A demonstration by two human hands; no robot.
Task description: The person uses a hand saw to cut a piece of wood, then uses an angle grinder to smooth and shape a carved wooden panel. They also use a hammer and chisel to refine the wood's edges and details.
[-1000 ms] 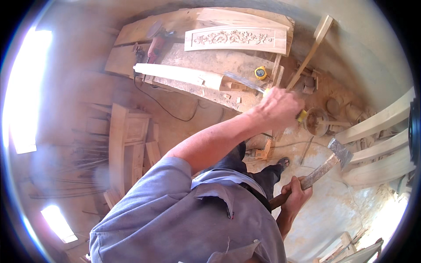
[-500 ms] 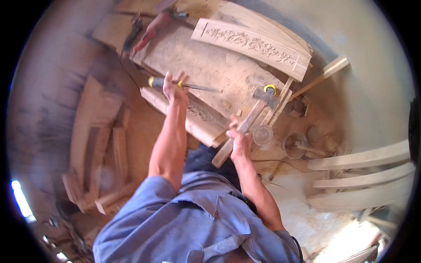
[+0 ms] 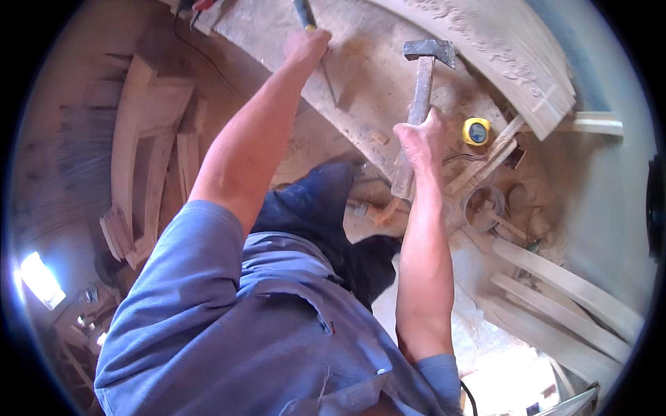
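My left hand (image 3: 307,45) is closed around what looks like a screwdriver (image 3: 303,12), with a dark and yellow handle and a long thin metal shaft. The shaft slants down over the dusty work surface (image 3: 347,128). In my right hand (image 3: 422,139) is a hammer (image 3: 428,51), gripped by its worn wooden handle. Its dark metal head points away from me, over the surface. Just right of that hand lies a yellow tape measure (image 3: 476,132). Beyond the hammer, a long board with carved scrollwork (image 3: 496,59) reaches out of the top of the view.
Curved wooden pieces (image 3: 135,139) stand on the left. Several long pale boards (image 3: 562,277) lie at the right. A round clear container (image 3: 483,202) sits near the surface's right corner. A red tool (image 3: 202,4) with a cord shows at the top left.
Both hands have moved away from me over the surface. The left-hand tool has turned from lying sideways to slanting down. The narrow carved board at the near edge no longer shows. The view has shifted.
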